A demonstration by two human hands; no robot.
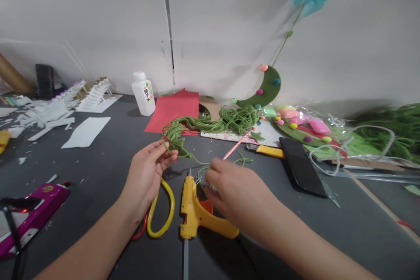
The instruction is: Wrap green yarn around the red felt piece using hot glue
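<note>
My left hand (147,170) pinches green yarn (172,133) together with a small dark green felt piece (178,145) between thumb and fingers. From there a loose strand runs right, toward my right hand (234,190). That hand's fingers are curled and slightly blurred, above the handle of a yellow glue gun (189,201); what they hold is hidden. The glue gun lies nozzle away from me. Scissors with a yellow and red handle (171,214) lie partly under my left wrist. Behind, the yarn continues into a thick looped bundle (241,119).
Red paper (177,109) and a white bottle (143,95) stand behind. A pink pencil (235,146), a yellow cutter (270,152) and a black phone (302,166) lie right. A green felt moon (272,89) with pompoms leans on the partition. A purple device (42,210) lies left.
</note>
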